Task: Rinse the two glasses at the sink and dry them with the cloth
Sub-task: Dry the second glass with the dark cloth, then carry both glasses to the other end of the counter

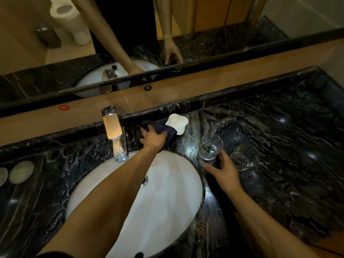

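2 clear glasses [210,147] [242,157] upright; dark cloth [168,130] crumpled.

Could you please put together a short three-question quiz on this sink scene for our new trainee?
1. True or false: the left hand rests on the dark cloth behind the sink.
2. How many glasses stand on the counter: A one, B two, C three?
3. Which hand is at the nearer glass, and what lies just right of it?

Key
1. True.
2. B.
3. The right hand, fingers beside its base; whether it grips is unclear. The second glass stands to the right.
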`<act>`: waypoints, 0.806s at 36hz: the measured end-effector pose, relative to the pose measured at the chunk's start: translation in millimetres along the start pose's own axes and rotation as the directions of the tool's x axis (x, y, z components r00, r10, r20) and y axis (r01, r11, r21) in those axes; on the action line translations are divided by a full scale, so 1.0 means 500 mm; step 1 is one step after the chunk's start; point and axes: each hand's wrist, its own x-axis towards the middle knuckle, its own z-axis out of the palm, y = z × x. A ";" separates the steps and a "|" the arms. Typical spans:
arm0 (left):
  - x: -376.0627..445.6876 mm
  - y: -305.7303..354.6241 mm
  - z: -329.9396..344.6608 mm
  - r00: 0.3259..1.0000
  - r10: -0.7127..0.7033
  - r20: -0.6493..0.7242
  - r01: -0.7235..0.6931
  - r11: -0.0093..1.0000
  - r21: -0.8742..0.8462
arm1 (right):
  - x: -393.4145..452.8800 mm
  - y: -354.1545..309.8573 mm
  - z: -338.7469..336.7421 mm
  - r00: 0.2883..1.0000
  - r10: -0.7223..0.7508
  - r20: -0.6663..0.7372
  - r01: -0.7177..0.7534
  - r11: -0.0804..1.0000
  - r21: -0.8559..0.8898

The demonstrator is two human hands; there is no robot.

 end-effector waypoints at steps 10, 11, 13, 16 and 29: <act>-0.045 -0.055 -0.009 0.941 0.316 -0.123 -0.212 0.831 0.515 | -0.040 -0.012 -0.042 0.997 0.081 0.013 -0.080 0.993 -0.084; -0.057 -0.054 -0.004 0.927 0.345 -0.147 -0.229 0.831 0.507 | -0.048 -0.013 -0.047 0.996 0.083 0.018 -0.081 0.990 -0.112; -0.078 -0.057 0.006 0.895 0.405 -0.184 -0.271 0.825 0.496 | -0.068 -0.015 -0.059 0.997 0.079 0.003 -0.077 0.984 -0.162; -0.103 -0.067 0.024 0.822 0.521 -0.230 -0.384 0.805 0.452 | -0.099 -0.013 -0.087 0.986 0.056 -0.155 -0.101 0.949 -0.298; -0.152 0.013 0.149 0.809 0.545 0.219 -0.516 0.838 -0.178 | -0.063 -0.002 -0.193 0.969 0.069 -0.237 -0.092 0.992 -0.086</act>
